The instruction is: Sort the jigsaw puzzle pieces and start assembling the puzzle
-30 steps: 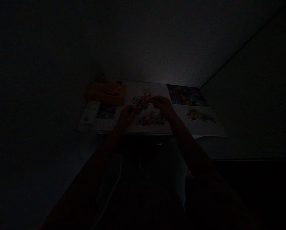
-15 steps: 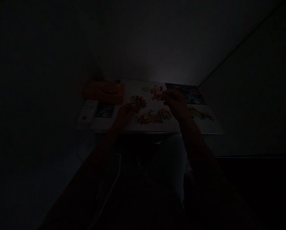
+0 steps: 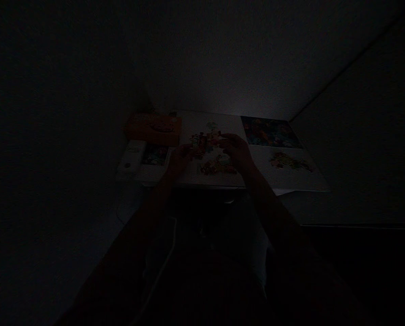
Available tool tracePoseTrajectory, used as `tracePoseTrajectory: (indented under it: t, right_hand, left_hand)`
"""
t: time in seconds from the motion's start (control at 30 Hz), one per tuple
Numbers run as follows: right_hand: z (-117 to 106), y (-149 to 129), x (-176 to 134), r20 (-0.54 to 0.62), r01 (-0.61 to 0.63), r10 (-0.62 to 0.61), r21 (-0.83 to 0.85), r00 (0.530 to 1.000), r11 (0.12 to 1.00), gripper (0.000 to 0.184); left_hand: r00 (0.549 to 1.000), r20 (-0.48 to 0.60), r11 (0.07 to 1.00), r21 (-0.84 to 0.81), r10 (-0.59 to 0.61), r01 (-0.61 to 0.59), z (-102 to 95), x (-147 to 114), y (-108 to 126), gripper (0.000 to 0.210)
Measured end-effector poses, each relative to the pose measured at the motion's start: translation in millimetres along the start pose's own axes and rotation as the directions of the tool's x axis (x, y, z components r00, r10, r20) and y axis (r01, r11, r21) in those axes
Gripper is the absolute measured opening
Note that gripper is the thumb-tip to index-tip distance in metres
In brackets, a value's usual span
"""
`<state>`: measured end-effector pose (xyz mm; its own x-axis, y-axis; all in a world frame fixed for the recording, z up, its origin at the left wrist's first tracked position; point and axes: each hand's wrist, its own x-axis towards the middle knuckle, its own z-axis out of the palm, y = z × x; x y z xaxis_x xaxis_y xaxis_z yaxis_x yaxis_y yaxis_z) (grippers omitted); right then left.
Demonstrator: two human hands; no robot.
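Note:
The view is very dark. My left hand has its fingertips closed on the left edge of a cluster of joined jigsaw pieces on the white table. My right hand pinches a smaller joined section of jigsaw pieces right against that cluster's right side. Whether the two interlock I cannot tell. Just below, between my wrists, lies another group of jigsaw pieces. A few pale green pieces sit above the cluster.
An orange box stands at the table's back left. In front of it are a white object with a round mark and a small picture card. On the right lie a dark picture sheet and a pile of loose pieces.
My right hand has moved left with its jigsaw section, up to the cluster by my left hand. A gap between the two has closed. The view has shifted slightly.

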<state>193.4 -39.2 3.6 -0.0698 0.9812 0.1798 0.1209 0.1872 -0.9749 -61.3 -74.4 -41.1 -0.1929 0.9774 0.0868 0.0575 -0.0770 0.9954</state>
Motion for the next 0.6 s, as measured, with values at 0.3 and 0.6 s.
tracePoseTrajectory:
  t: [0.3, 0.6]
  right_hand:
    - [28.9, 3.7, 5.6, 0.210, 0.080, -0.035, -0.210, 0.977, 0.974, 0.050]
    - [-129.9, 7.4, 9.0, -0.188, 0.025, -0.083, -0.291, 0.979, 0.957, 0.042]
  left_hand:
    - [0.961, 0.210, 0.983, 0.001, 0.178, -0.182, -0.1, -1.7, -7.1, 0.057]
    - [0.964, 0.211, 0.985, 0.032, 0.159, -0.170, 1.2, -3.0, -4.9, 0.045]
